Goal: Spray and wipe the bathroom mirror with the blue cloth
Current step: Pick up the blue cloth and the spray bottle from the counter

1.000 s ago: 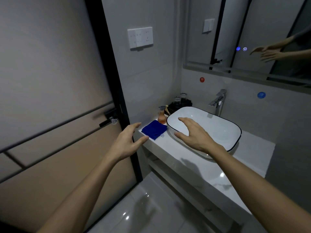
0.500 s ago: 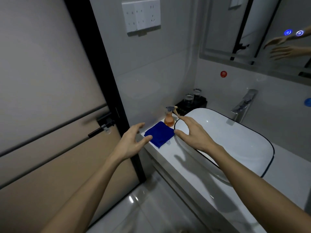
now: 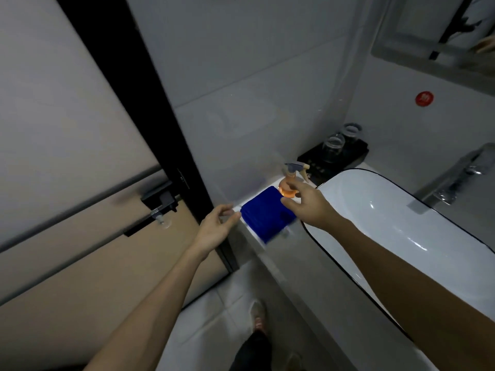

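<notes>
A folded blue cloth (image 3: 267, 216) lies on the white counter's left end, beside the basin. Just behind it stands a small orange spray bottle (image 3: 290, 175) with a grey trigger head. My right hand (image 3: 309, 206) reaches over the cloth's far corner, with spread fingers and thumb at the bottle's base, not closed round it. My left hand (image 3: 215, 227) hovers at the cloth's left edge, fingers loosely curled, thumb tip close to the cloth, holding nothing. The mirror (image 3: 442, 36) hangs on the wall at the upper right, only partly in view.
A white basin (image 3: 401, 236) with a black rim fills the counter to the right, with a chrome tap (image 3: 455, 180) behind it. A black tray (image 3: 345, 159) carrying two glasses stands in the corner. A door with a black handle (image 3: 160, 204) is on the left.
Both hands have moved forward: the right one from the basin rim to the spray bottle, the left one up to the cloth's edge. The view has tilted down and closer.
</notes>
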`<move>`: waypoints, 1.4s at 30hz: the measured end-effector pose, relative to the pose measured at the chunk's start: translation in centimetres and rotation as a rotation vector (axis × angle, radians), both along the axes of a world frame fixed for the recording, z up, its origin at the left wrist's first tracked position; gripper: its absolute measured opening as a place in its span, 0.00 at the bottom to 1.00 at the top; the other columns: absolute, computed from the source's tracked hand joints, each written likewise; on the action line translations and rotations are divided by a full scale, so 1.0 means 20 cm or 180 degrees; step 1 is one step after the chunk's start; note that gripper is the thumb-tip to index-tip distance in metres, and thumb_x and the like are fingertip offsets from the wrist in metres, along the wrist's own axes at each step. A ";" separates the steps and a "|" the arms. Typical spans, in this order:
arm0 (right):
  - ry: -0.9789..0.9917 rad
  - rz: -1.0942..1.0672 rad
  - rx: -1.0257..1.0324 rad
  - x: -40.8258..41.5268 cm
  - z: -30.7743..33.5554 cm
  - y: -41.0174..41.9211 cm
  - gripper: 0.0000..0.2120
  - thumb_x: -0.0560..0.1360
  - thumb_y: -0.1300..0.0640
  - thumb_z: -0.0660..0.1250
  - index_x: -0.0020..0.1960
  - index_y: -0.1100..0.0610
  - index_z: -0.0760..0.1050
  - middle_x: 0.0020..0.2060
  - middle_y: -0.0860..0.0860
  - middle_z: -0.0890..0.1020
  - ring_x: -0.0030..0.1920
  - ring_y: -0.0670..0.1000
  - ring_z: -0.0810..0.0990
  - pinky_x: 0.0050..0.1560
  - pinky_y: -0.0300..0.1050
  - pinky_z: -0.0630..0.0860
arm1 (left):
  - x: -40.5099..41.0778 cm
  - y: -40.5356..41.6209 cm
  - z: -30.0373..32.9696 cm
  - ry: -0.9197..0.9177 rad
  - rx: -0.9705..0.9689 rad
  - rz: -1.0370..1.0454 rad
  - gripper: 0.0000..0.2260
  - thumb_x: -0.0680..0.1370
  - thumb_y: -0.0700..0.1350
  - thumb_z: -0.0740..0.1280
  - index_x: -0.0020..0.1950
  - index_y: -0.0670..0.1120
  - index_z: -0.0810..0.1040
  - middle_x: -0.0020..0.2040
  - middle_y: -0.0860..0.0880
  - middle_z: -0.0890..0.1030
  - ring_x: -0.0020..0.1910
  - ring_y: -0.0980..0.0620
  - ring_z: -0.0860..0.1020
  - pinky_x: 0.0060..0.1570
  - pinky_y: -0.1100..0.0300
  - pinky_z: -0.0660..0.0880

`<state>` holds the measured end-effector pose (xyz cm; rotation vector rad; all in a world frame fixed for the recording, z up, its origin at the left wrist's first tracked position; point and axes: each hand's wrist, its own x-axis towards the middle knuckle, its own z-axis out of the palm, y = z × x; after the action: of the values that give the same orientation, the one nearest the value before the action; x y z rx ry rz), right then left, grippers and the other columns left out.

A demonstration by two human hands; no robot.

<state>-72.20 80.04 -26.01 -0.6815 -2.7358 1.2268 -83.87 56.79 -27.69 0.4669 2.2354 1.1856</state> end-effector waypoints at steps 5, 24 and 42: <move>-0.0540 -0.0031 0.0051 -0.27 -0.13 0.11 0.16 0.80 0.55 0.65 0.65 0.61 0.71 0.61 0.58 0.75 0.58 0.58 0.76 0.59 0.52 0.75 | -0.22 0.15 -0.20 -0.0585 0.0026 0.0095 0.16 0.78 0.55 0.68 0.63 0.51 0.77 0.58 0.50 0.81 0.57 0.51 0.79 0.63 0.48 0.76; -0.1988 0.0756 0.1104 -0.73 -0.61 0.33 0.24 0.84 0.58 0.56 0.78 0.62 0.57 0.73 0.58 0.68 0.71 0.57 0.67 0.69 0.44 0.62 | -0.53 0.52 -0.64 -0.0230 -0.1176 -0.0785 0.17 0.82 0.46 0.64 0.68 0.40 0.70 0.65 0.43 0.76 0.59 0.46 0.76 0.51 0.63 0.70; -0.1059 0.1217 0.0947 -0.81 -0.56 0.45 0.29 0.76 0.70 0.60 0.75 0.54 0.66 0.74 0.54 0.68 0.70 0.57 0.71 0.69 0.52 0.72 | -0.48 0.53 -0.56 0.1552 -0.0647 -0.1366 0.16 0.76 0.40 0.65 0.64 0.43 0.78 0.53 0.43 0.77 0.49 0.43 0.78 0.48 0.51 0.77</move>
<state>-88.34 89.13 -37.31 -0.3672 -3.3480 0.7741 -93.42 67.43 -38.93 1.1826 2.4378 0.6603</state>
